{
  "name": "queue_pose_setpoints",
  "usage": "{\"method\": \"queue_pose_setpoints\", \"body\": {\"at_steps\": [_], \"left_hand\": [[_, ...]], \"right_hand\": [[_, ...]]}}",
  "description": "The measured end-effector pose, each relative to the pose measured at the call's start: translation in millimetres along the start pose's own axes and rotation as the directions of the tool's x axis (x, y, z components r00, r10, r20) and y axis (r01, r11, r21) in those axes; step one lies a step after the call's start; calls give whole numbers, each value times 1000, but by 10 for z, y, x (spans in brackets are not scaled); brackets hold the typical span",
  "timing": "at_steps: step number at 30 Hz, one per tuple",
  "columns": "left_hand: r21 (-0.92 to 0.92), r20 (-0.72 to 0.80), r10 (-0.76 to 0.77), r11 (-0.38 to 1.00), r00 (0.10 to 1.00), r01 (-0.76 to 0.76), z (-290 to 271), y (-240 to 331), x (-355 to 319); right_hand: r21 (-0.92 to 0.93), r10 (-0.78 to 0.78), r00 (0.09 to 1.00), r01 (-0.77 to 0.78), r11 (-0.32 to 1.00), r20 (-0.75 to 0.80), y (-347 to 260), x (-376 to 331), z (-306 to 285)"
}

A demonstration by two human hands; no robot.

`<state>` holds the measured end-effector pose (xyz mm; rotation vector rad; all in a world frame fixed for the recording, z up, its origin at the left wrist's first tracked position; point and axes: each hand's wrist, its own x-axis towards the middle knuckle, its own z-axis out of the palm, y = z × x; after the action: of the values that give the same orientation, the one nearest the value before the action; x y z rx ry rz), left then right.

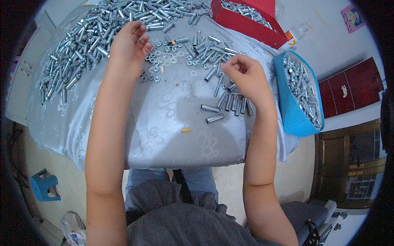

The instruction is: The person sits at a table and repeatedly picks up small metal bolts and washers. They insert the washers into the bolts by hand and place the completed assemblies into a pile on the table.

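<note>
My left hand (128,46) is raised beside the near edge of a big heap of silvery metal anchor bolts and sleeves (98,35). Its fingers are loosely bent and apart, with nothing visible in them. Just right of it lie flat washers (169,56) and small hex nuts (156,79). My right hand (248,78) hovers over the right side of the table, fingers curled in and thumb against them; whatever they may hold is hidden. Under and beside it are loose bolts (218,84) and a cluster of metal sleeves (210,108).
A red box (246,28) of metal parts stands at the back right. At the right edge is a blue fabric bin (293,121) full of bolts. A plastic bottle (296,33) stands between them. A small yellow piece (186,130) lies on the grey tablecloth (164,143).
</note>
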<state>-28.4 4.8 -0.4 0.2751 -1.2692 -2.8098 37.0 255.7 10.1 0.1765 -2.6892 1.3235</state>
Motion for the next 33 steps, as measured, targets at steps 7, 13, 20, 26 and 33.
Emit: {"method": "queue_pose_setpoints", "body": {"at_steps": [7,13,20,26,33], "left_hand": [[824,313,440,315,841,-471,-50,-135,106],[860,459,433,-434,776,-267,-161,-229,76],[830,466,393,-504,792,-239,-181,-201,89],[836,522,378,-46,765,-547,-14,-292,-24],[573,498,89,713,863,-404,286,-480,-302]], "right_hand": [[-246,-40,945,125,961,323,10,-71,-56],[-291,-56,941,160,943,335,0,-69,-39],[-343,-323,911,398,851,255,114,-80,13],[-106,-277,927,312,944,254,-92,-68,8],[67,-212,972,220,973,-106,-120,-1,118]]}}
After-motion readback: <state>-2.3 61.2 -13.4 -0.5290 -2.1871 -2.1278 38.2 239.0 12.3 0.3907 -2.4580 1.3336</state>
